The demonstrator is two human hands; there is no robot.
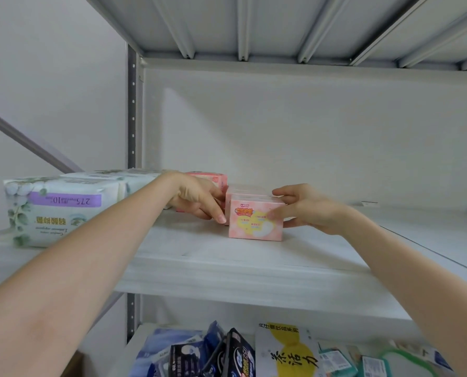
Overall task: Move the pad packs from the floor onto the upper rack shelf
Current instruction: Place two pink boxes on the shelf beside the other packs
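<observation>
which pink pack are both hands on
The front pink pack, printed face toward the camera, between left hand and right hand; the other pink pack sits behind the left hand.

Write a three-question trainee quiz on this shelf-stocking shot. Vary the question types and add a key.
1. True or false: the pink pack, between the left hand and the right hand, sits on the upper rack shelf.
2. Which hand has its thumb lying across the top of the pink pack? A. left hand B. right hand C. neither
3. Fill in: the white-and-purple pack stands toward the ____ end of the same shelf.

Key: 1 true; 2 B; 3 left.
</observation>
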